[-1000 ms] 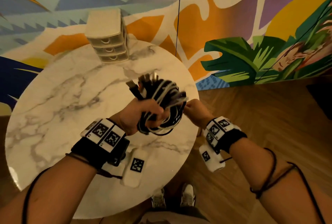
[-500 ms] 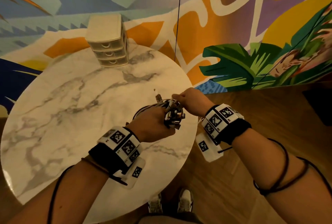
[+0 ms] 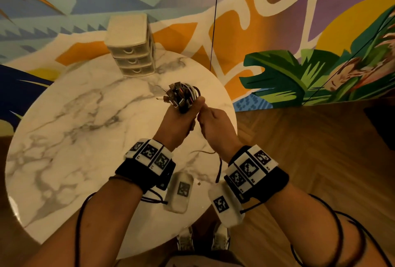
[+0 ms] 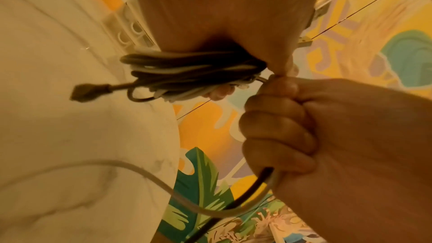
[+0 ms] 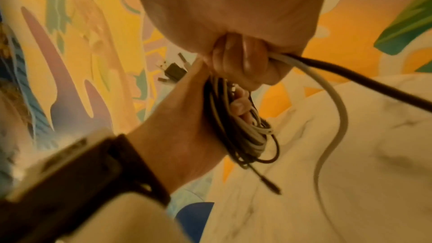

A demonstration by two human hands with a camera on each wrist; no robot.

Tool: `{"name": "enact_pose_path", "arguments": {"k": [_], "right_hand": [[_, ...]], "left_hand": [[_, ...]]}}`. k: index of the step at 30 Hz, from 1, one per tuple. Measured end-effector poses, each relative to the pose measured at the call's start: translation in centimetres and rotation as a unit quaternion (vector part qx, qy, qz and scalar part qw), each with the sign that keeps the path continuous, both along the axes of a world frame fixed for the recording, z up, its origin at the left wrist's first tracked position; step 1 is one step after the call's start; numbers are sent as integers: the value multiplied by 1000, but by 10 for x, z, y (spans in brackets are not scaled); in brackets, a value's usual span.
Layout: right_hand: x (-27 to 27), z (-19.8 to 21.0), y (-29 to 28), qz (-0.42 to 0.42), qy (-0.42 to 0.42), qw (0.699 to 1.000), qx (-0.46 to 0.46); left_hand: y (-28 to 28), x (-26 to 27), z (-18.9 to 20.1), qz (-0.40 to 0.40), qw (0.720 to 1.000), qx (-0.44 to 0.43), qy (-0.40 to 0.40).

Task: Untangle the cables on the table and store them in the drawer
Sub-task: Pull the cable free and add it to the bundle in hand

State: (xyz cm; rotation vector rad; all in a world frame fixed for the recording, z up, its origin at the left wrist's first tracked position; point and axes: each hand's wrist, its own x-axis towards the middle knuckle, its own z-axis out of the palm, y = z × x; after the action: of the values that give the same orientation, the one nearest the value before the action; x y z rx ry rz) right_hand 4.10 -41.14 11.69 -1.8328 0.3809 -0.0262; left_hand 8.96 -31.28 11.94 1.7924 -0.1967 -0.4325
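Beige drawer unit (image 3: 130, 52) closed; left hand (image 3: 179, 121) clutches cable bundle (image 3: 183, 96), right hand (image 3: 215, 123) clasps two strands.

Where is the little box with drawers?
In the head view the small drawer unit stands at the far edge of the round marble table, by the painted wall, beyond the left hand.

black and white cables (image 3: 185, 97), grey-veined white table (image 3: 70, 129)
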Motion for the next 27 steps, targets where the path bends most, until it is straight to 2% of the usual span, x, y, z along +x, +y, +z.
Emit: {"name": "enact_pose_path", "arguments": {"k": [2,3,6,7,10,14,17,20,21,24,27], "right_hand": [[4,4,-5,-14,-11,1000,10],[6,9,-9,-25,-19,999,12],[11,21,-20,-38,-47,998,10],[10,23,-21,-28,-53,998,4],[3,23,-15,4,-43,999,-33],[-9,15,-9,7,-31,999,-21],[-15,14,1,14,-51,999,-1],[-24,10,21,28,-59,998,9],[-28,8,28,28,-63,997,31],[-37,-7,40,23,-65,982,175],[-46,-35,39,26,4,978,206]], "left_hand": [[4,3,-5,-16,1000,-10,3],[7,3,-9,-32,999,2,-23],[18,-1,-23,-91,982,99,-133],[21,-3,-27,-103,976,124,-145],[20,-3,-31,-108,977,118,-138],[11,-1,-17,-42,993,86,-63],[15,-5,-8,-31,997,-58,31],[11,-2,-2,33,974,-193,113],[9,-1,-1,37,967,-221,124],[7,-2,10,11,948,-282,147],[13,-1,20,-24,914,-355,196]]}}
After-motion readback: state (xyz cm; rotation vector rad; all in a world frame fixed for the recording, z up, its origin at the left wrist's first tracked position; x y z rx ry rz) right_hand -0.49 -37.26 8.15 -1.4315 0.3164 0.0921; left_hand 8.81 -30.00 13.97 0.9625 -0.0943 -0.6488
